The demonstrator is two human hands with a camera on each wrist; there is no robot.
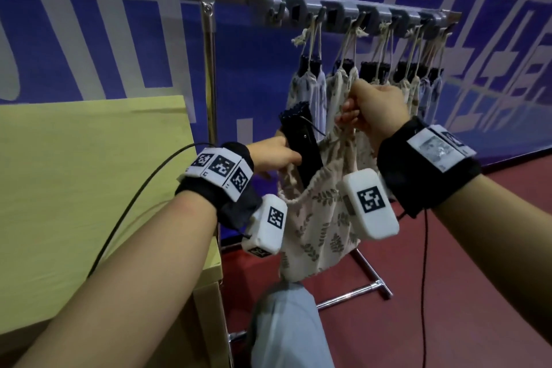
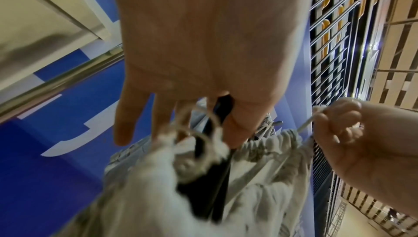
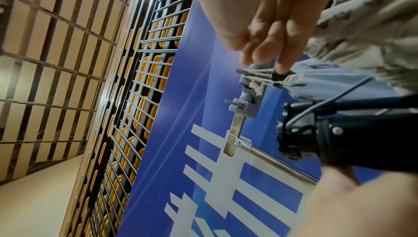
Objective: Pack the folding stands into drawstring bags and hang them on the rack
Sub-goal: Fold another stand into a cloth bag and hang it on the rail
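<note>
By a blue-and-white printed wall (image 1: 254, 69) over red floor (image 1: 466, 248), left hand (image 1: 270, 152) holds the black folded stand (image 1: 301, 146); right hand (image 1: 373, 110) pinches the leaf-print cloth drawstring bag (image 1: 319, 218).

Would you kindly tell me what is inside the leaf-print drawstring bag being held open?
A black folding stand stands partly inside the leaf-print drawstring bag, its upper part sticking out, held by the left hand. The cloth covers its lower end and anything else inside.

A blue wall with large white lettering (image 1: 268, 75) stands beyond the fingers; dark red floor (image 1: 478, 278) below, pale yellow-green desk (image 1: 89, 173) leftward.
</note>
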